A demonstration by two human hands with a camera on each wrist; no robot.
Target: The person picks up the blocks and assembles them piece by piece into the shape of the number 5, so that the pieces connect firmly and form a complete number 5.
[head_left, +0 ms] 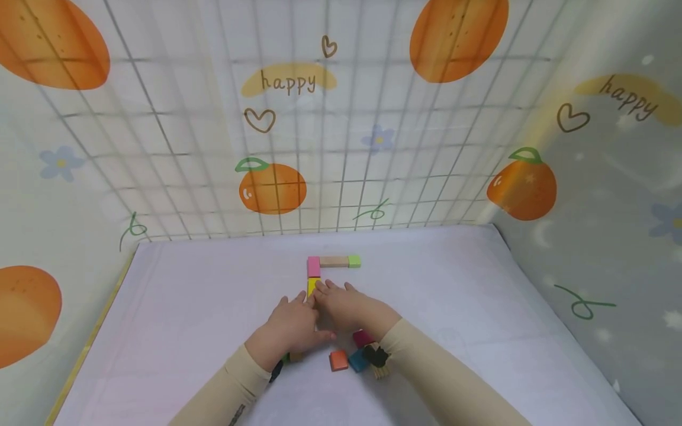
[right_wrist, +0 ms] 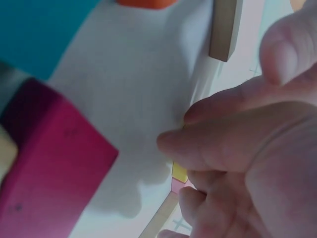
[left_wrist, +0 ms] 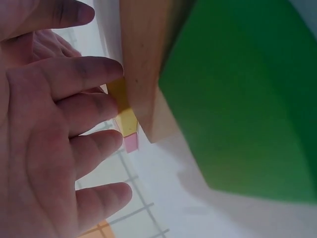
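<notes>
A yellow block (head_left: 312,287) lies end to end with a pink block (head_left: 314,267), partly covered by the fingers of both hands. My left hand (head_left: 294,324) reaches in from the left; its fingers are extended, with fingertips right at the yellow block (left_wrist: 128,121) in the left wrist view. From the other side comes my right hand (head_left: 343,305), its fingers spread over the block's right edge. In the right wrist view, that hand's thumb (right_wrist: 198,146) is straight beside the yellow block (right_wrist: 179,172), and its other fingers are partly hidden.
A plain wooden block (head_left: 334,261) and a light green block (head_left: 354,261) continue the row beyond the pink one. Nearer lie an orange block (head_left: 338,360), a blue block (head_left: 358,360) and a magenta block (head_left: 363,338). A green block (left_wrist: 237,109) stands near the left wrist.
</notes>
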